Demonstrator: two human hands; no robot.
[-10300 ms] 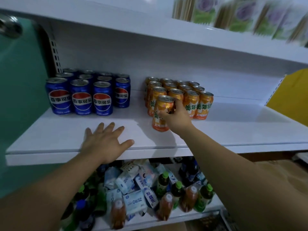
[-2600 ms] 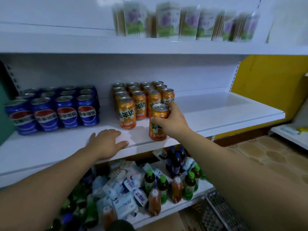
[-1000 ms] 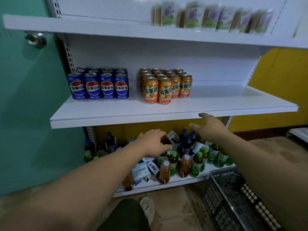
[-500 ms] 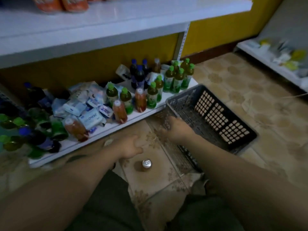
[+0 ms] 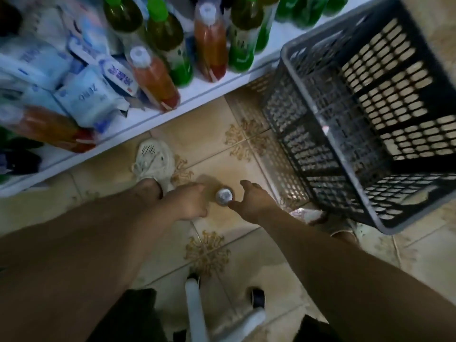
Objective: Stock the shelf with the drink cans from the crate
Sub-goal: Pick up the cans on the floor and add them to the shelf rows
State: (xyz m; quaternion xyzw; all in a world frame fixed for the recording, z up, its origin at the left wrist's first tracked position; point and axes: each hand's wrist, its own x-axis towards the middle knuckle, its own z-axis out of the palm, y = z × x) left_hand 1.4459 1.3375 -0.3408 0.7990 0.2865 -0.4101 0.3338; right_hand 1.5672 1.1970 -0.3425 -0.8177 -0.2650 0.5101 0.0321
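Observation:
One drink can [image 5: 224,196] stands upright on the tiled floor, and I see only its silver top. My left hand [image 5: 188,204] hangs just left of the can with fingers loosely curled and holds nothing. My right hand [image 5: 253,203] is just right of the can, thumb and fingers spread towards it, one fingertip at its rim. The dark grey plastic crate [image 5: 308,144] sits on the floor to the right, with no cans showing inside. The shelf with the stocked cans is out of view.
The white bottom shelf [image 5: 197,95] at the top left carries green and orange drink bottles [image 5: 155,80] and blue-white packs [image 5: 86,95]. My white shoe [image 5: 153,159] stands beside the can. A white tube frame [image 5: 195,312] lies at the bottom centre.
My view has dropped from the can shelf to the floor. Both hands came down from the shelf edge and now flank the single can beside the crate.

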